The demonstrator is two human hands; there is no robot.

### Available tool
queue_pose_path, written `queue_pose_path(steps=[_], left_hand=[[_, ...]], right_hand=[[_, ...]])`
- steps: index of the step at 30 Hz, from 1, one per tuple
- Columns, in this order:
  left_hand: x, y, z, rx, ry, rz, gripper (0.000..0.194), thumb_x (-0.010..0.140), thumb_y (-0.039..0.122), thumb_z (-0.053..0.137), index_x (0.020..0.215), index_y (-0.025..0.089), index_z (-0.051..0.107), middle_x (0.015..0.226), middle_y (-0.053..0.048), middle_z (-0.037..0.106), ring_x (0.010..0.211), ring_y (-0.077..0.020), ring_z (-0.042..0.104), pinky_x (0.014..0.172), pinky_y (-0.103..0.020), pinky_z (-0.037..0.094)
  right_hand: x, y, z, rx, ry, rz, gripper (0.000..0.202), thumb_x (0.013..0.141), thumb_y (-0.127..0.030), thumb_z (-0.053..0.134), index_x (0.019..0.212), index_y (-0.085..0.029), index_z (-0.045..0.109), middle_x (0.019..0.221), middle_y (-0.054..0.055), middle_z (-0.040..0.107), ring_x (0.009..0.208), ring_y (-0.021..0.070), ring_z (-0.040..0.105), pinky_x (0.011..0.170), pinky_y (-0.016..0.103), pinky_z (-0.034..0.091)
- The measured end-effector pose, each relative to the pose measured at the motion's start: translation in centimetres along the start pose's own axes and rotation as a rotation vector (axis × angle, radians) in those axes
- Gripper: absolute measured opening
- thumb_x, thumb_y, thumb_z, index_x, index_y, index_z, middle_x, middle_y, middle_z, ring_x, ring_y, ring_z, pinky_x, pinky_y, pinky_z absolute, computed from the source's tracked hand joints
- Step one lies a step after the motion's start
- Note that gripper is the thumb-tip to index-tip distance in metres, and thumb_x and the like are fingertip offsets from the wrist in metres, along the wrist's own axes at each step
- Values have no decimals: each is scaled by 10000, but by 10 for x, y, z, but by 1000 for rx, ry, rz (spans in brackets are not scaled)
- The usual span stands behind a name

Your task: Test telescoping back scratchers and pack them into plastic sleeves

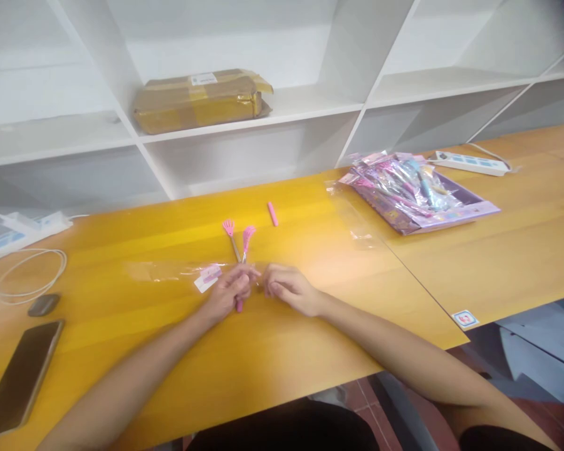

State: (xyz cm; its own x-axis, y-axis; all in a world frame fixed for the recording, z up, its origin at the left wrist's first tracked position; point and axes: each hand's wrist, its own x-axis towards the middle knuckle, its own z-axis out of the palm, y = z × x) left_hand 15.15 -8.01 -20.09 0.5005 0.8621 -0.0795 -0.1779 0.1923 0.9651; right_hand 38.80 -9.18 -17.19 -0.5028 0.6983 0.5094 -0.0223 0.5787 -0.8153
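Note:
My left hand [232,291] is closed round the stems of two sticks with pink hand-shaped heads [228,228], [248,238], whose heads point away from me; a pink handle end [239,305] shows below the fingers. My right hand [289,288] is just to the right, its fingers curled, and what they hold, if anything, is too small to name. A clear plastic wrapper [162,271] lies left of my left hand, next to a pink and white card [207,277]. Beyond the hands lies a short pink tube [272,213].
An open purple box [479,210] at the right holds several wrapped items. Nearby are power strips [472,163], [9,238], another clear wrapper [357,219], a phone [22,376], a dark case [43,305] and a white cable [61,269]. A taped parcel [197,103] rests on the shelf.

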Motion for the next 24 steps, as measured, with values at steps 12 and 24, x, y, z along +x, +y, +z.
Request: queue_pose_path(steps=[12, 24], left_hand=[[-6, 13, 23, 502, 61, 200, 242, 950, 381, 711, 815, 186, 666, 846, -24, 644, 721, -134, 612, 687, -261, 565], [-4, 16, 20, 499, 237, 368, 106, 888, 260, 749, 808, 220, 692, 1095, -84, 676, 1042, -232, 674, 1007, -403, 573]], right_hand=[[3, 21, 15, 440, 45, 415, 471, 1063, -549, 659, 1410, -234, 612, 1327, 97, 682, 1131, 217, 694, 993, 379, 594], [10, 13, -4, 370, 420, 347, 438, 1043, -660, 635, 1020, -223, 650, 964, 43, 666, 941, 217, 680, 963, 389, 585]])
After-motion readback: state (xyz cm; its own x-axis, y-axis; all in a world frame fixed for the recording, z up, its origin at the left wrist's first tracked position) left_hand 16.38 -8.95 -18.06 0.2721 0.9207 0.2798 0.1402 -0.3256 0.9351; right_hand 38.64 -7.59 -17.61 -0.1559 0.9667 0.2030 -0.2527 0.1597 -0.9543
